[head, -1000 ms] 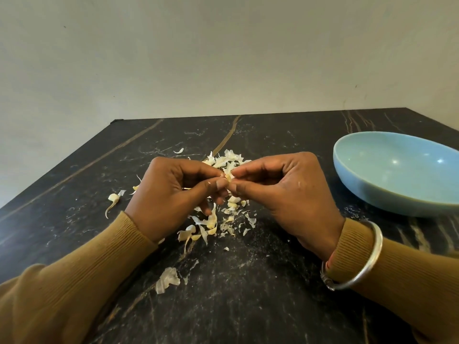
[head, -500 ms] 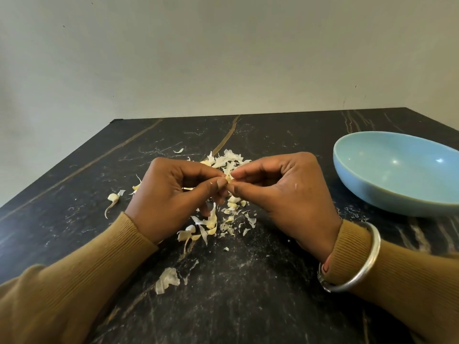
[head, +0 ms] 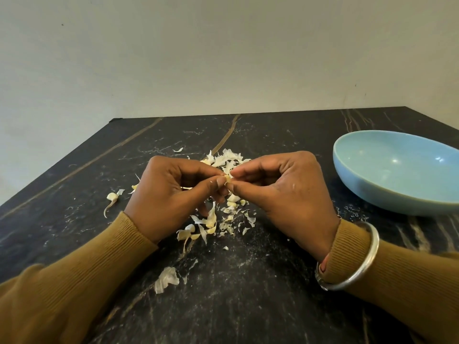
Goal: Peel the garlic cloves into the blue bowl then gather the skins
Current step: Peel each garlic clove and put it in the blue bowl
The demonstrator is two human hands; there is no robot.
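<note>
Head view: left hand (head: 169,197) and right hand (head: 283,192) both pinch 1 garlic clove (head: 227,179) between thumb and fingertips, above the loose skins (head: 223,214) on the dark table (head: 248,294). Blue bowl (head: 397,194) stands at right.

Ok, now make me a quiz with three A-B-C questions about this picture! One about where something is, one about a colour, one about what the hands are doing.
1. Where is the blue bowl? A. Between the hands. B. On the table, right of both hands. C. On a shelf.
2. What colour are the sleeves? A. Red. B. White. C. Mustard brown.
3. What are the left hand and right hand doing? A. Pinching one garlic clove together. B. Lying flat. C. Lifting the bowl.
Answers: 1 B, it sits at the view's right, apart from the hands. 2 C, both arms show it. 3 A, fingertips meet on the clove above the skins.
</note>
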